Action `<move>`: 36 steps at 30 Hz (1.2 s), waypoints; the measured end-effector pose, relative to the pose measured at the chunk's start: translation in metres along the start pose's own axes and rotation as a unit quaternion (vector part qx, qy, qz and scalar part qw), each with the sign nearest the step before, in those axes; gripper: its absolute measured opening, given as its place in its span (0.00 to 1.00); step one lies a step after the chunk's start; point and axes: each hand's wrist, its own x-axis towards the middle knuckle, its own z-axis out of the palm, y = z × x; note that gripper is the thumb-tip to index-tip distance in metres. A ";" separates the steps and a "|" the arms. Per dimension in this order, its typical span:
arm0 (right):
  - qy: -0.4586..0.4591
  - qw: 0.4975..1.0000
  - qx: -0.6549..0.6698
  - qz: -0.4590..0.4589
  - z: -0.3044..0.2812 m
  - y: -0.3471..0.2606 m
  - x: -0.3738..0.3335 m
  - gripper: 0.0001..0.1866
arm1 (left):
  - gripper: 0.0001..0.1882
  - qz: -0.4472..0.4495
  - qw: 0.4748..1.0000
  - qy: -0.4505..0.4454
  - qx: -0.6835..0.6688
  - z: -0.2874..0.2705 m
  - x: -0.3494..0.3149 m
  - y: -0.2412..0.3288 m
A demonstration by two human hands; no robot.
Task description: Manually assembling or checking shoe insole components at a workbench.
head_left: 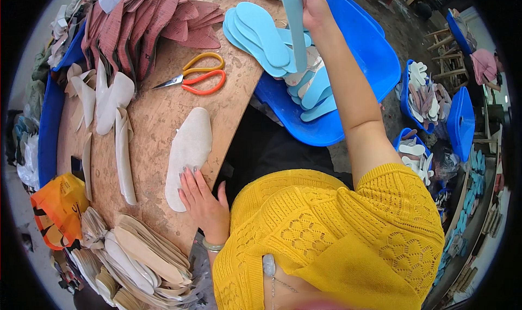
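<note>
My left hand (pixel 205 205) lies with fingers outstretched on the lower end of an off-white insole-shaped piece (pixel 190 141), flat on the wooden table near its edge. At the far side my right hand (pixel 316 10) grips a light blue insole (pixel 294 30) by its upper part and holds it up, tilted nearly edge-on. Just left of it, a stack of similar blue insoles (pixel 263 38) rests at the table's edge. More blue insoles (pixel 318 95) lie in a blue plastic tub (pixel 359 54) below that hand. Scissors with orange and red handles (pixel 202 74) lie partly spread on the table.
Dark red insole-shaped pieces (pixel 147 24) are heaped at the far left of the table (pixel 155 120). Curled off-white pieces (pixel 124 152) lie nearer. An orange bag (pixel 60 209) and stacked beige insoles (pixel 149 250) sit at the near left. Filled blue tubs (pixel 406 95) stand on the right.
</note>
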 end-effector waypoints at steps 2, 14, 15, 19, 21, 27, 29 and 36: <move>0.053 0.994 -0.099 0.016 0.033 0.000 -0.008 0.12 | 0.38 -0.008 1.000 -0.004 0.002 0.000 -0.001 0.000; -0.011 0.526 -0.846 -0.087 0.041 0.048 0.037 0.24 | 0.37 -0.011 1.000 -0.008 -0.005 -0.004 0.001 0.004; -0.019 0.464 -0.885 0.024 0.044 0.044 0.035 0.24 | 0.37 -0.008 1.000 -0.006 -0.005 -0.003 0.001 0.003; -0.019 0.539 -0.842 -0.029 0.056 0.040 0.023 0.20 | 0.39 -0.008 1.000 -0.007 -0.004 -0.002 -0.001 0.002; -0.074 0.554 -0.822 -0.115 0.067 0.034 0.021 0.24 | 0.39 -0.010 1.000 -0.006 -0.007 -0.002 -0.001 0.002; -0.056 0.576 -0.791 -0.201 0.068 0.013 0.015 0.21 | 0.39 -0.015 1.000 -0.005 -0.013 -0.003 -0.002 0.002; -0.040 0.614 -0.754 -0.229 0.052 -0.027 0.025 0.20 | 0.39 -0.009 1.000 -0.005 -0.021 -0.003 0.000 0.002; -0.078 0.607 -0.754 -0.240 0.154 -0.079 -0.062 0.10 | 0.38 -0.009 1.000 -0.002 -0.014 -0.003 -0.001 0.001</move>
